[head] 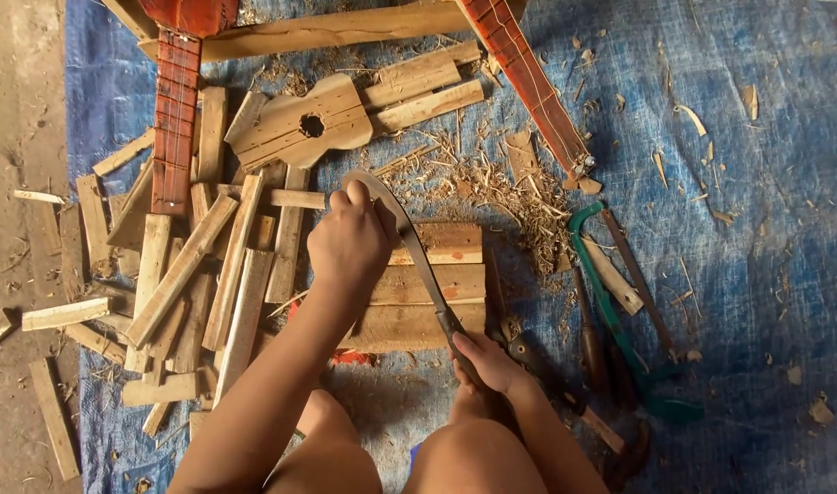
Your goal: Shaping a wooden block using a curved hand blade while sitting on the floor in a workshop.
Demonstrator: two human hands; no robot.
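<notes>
A blue tarp covers the ground. At ten o'clock lies a heap of wooden slats. Toward twelve sits a guitar-shaped wooden cutout, with wood shavings just beside it. A red instrument neck lies at eleven, another at one. A green hacksaw lies at four.

We see no packages, labels, signs or screens anywhere in this view: nothing printed, boxed or lit appears among what lies in front of us.
</notes>
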